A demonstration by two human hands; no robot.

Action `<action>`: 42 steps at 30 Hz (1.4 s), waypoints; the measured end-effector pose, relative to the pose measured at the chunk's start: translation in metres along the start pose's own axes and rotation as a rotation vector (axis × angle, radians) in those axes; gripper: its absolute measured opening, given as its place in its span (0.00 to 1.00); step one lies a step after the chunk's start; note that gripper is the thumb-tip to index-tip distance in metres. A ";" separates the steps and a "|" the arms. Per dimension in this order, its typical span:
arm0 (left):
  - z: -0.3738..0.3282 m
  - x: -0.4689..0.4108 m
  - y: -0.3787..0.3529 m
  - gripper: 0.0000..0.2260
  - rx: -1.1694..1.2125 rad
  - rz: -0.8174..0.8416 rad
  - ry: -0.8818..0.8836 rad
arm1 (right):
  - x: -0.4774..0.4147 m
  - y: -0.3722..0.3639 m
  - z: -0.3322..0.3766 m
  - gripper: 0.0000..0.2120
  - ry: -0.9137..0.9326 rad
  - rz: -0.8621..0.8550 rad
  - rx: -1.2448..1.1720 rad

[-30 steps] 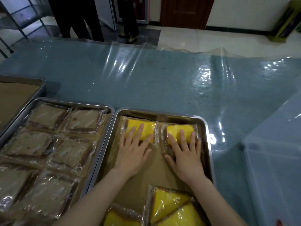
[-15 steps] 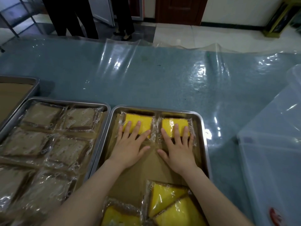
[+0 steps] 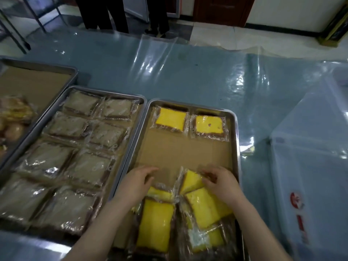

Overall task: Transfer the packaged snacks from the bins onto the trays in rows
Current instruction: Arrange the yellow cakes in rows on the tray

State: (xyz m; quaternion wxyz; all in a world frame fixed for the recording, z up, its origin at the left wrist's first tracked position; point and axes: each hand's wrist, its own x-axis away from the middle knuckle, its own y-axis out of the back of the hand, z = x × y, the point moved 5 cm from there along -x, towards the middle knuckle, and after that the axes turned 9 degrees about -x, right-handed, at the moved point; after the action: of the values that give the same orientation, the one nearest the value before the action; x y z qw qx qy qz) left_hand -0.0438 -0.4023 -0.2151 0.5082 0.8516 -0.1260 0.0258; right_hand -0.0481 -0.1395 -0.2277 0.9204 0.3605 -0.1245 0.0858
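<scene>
Two yellow cake packets sit side by side at the far end of your right-hand tray [image 3: 236,147]: the left packet [image 3: 172,119] and the right packet [image 3: 209,127], just beside each other and lying flat on the brown paper liner [image 3: 180,149]. The middle of that liner is bare. At the near end lies a loose heap of more yellow packets, overlapping and tilted at different angles.

Your left hand [image 3: 138,182] rests at the near left of this tray, fingers curled loosely and partly open, over the edge of a small packet [image 3: 160,193]; whether you actually grip it cannot be told, since the hand is blurred. Below it a long packet [image 3: 155,225] lies lengthwise toward you. Your right hand [image 3: 219,182] is bent down over the heap, fingers curled onto a tilted packet [image 3: 191,180] at its far edge; it looks like a pinch on the wrapper, but the blur leaves that uncertain. A larger packet [image 3: 205,206] lies just under your right wrist.

To the left, the middle tray [image 3: 143,102] holds brown packets [image 3: 105,134] in two columns, filling it. Farther left, a third tray [image 3: 74,71] shows bare liner at its far end and some pale buns [image 3: 13,117] at the frame edge. All trays stand on a blue table [image 3: 188,72] under clear plastic sheet. A clear bin [image 3: 310,166] stands at your right, near the tray.
</scene>
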 end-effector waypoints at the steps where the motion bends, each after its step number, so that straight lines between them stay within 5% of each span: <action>1: 0.003 0.009 -0.001 0.16 -0.006 -0.003 0.008 | 0.005 -0.002 0.002 0.17 -0.006 0.011 0.016; 11: -0.001 0.012 0.012 0.07 -0.105 0.012 0.038 | 0.019 0.004 0.007 0.11 -0.099 0.015 -0.015; 14: -0.001 0.002 0.025 0.06 -0.109 -0.076 0.051 | 0.014 0.016 0.013 0.11 -0.069 -0.071 -0.023; 18: -0.011 -0.024 0.036 0.07 -0.195 -0.156 0.000 | -0.003 0.034 0.032 0.16 0.100 -0.303 0.343; 21: -0.022 -0.045 0.038 0.08 -0.233 -0.217 -0.012 | -0.015 0.036 0.038 0.20 0.131 -0.397 0.377; 25: -0.026 -0.053 0.022 0.20 -0.323 -0.216 -0.001 | -0.024 0.009 0.023 0.32 0.053 -0.206 0.370; 28: -0.023 -0.043 -0.004 0.25 -0.362 -0.112 -0.049 | -0.024 -0.018 0.006 0.30 0.054 -0.039 0.399; 34: -0.006 -0.043 -0.030 0.41 -0.530 0.198 -0.184 | -0.024 -0.028 -0.010 0.31 0.043 -0.009 0.411; 42: -0.010 -0.056 -0.008 0.23 -0.477 0.100 -0.213 | -0.045 -0.013 -0.007 0.35 0.043 -0.035 0.475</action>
State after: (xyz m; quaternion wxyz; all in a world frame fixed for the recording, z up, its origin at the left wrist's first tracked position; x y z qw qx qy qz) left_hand -0.0952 -0.3793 -0.2273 0.6765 0.6984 -0.2231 -0.0692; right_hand -0.0864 -0.1471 -0.2536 0.8136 0.5670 -0.0750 0.1045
